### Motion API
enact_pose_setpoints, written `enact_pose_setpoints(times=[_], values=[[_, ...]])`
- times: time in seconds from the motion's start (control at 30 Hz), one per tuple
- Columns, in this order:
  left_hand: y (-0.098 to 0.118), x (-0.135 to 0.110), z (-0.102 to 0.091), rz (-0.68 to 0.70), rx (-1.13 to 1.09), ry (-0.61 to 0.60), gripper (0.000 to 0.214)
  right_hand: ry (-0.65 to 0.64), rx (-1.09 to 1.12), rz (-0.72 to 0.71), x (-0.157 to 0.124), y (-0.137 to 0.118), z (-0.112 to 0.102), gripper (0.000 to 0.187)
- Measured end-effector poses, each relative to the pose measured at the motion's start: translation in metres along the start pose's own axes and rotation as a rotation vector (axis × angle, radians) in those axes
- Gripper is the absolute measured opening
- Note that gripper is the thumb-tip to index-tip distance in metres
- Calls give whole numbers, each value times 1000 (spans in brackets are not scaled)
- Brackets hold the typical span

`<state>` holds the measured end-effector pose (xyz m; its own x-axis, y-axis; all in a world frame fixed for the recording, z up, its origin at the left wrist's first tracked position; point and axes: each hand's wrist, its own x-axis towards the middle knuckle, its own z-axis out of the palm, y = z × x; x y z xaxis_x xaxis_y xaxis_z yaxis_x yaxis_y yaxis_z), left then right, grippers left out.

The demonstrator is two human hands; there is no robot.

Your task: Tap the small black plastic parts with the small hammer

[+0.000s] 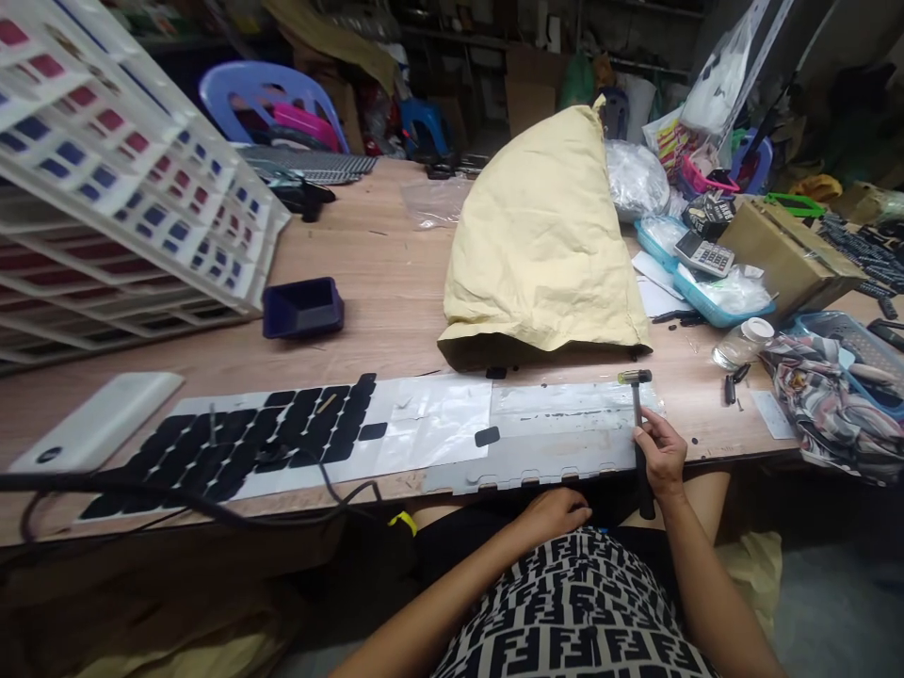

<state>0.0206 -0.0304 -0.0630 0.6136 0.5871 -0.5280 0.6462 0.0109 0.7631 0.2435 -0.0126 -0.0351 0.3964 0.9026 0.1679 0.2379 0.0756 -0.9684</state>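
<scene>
My right hand (662, 454) is closed around the dark handle of a small hammer (640, 414). The hammer stands nearly upright at the table's front edge, its head with a yellowish face on top. In my lap rests my left hand (555, 515), palm down with fingers loosely laid, holding nothing visible. Before me a grey-white board (565, 438) with a notched front edge lies along the table. One black rounded pad (487, 437) sits on it. To the left, rows of similar black pads (212, 443) cover a white sheet (430, 414).
A large yellow sack (543, 235) stands behind the board. At left are a white plastic crate (141, 179), a dark purple bin (303, 309), a white box (99, 419) and a black cable (212, 508). A jar (743, 343), blue tray (727, 306) and patterned cloth (833, 395) lie right.
</scene>
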Motion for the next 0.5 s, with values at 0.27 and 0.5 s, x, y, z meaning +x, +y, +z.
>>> enact_pose_setpoints(times=[0.27,0.5], values=[[78,22,-76,285,-219,28,33,149,70,10,-5,1,3,41],[140,162,-118,-32,-32,719,33,154,77,12,-7,7,2,40]])
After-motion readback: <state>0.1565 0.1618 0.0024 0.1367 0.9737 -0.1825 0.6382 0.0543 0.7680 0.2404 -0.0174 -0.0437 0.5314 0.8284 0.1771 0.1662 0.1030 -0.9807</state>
